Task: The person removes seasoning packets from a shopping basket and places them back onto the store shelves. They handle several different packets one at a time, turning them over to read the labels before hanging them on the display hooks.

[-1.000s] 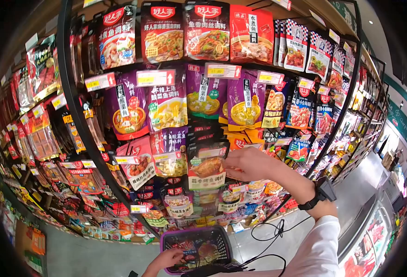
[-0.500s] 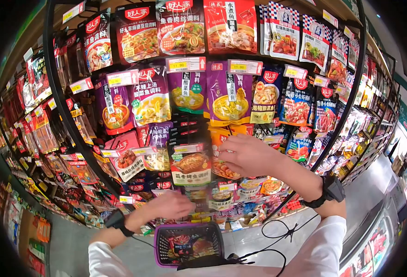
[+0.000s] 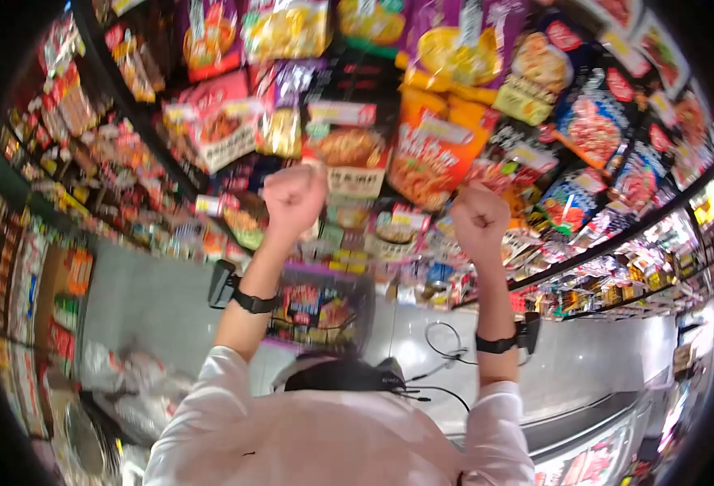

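My left hand is closed in a fist, in front of the shelf rack at the left edge of a brown-and-cream seasoning packet. To the right, my right hand is also a fist, beside the lower right side of an orange seasoning packet that hangs tilted. I see nothing held in either hand, though motion blurs the view. Below the hands, a dark basket with a purple rim contains several packets.
Purple seasoning packets hang above, with blue ones to the right. Black rack posts flank the display. A looped black cable is near my right arm. Plastic bags lie at lower left; a display case stands at lower right.
The view has tilted down, so the rack appears higher. My right hand has drawn back from the orange packet, uncovering it. Both hands are now fists held at similar height.
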